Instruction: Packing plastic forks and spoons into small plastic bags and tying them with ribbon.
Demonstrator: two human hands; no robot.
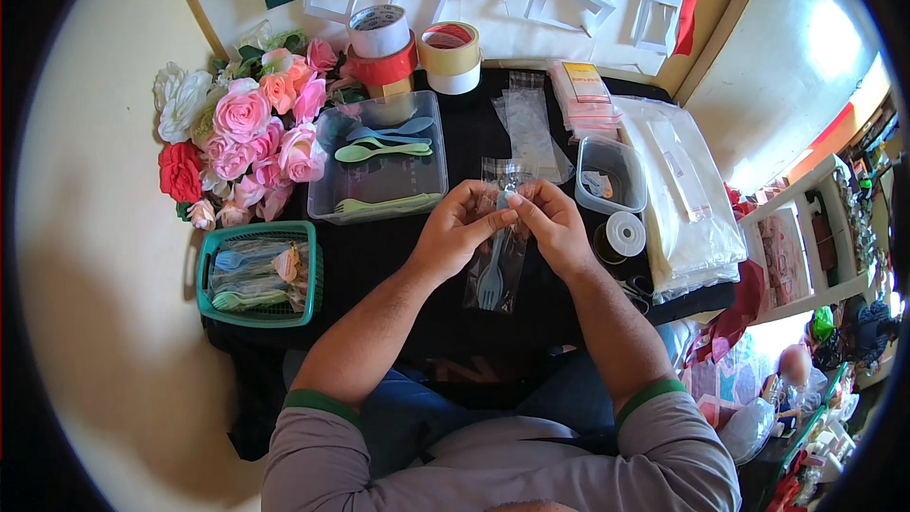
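My left hand (458, 227) and my right hand (551, 224) pinch the upper part of a clear plastic sleeve (513, 284) between thumbs and fingers. Inside the sleeve lies a blue plastic fork (490, 283), its tines pointing towards me. Beyond my hands are more clear plastic sleeves (527, 121). A clear plastic container (377, 188) to the left holds blue and green plastic spoons and, along its near side, green forks. In a teal plastic basket (314, 277) at the far left lie wrapped utensils, some bearing small tags.
Artificial flowers (242, 114) and stacked tape rolls (382, 50) stand at the back left. On the right are a small clear tub (613, 178) with tags, a ribbon spool (625, 233), scissors (635, 291), zip bags (584, 96) and a stack of plastic bags (686, 213).
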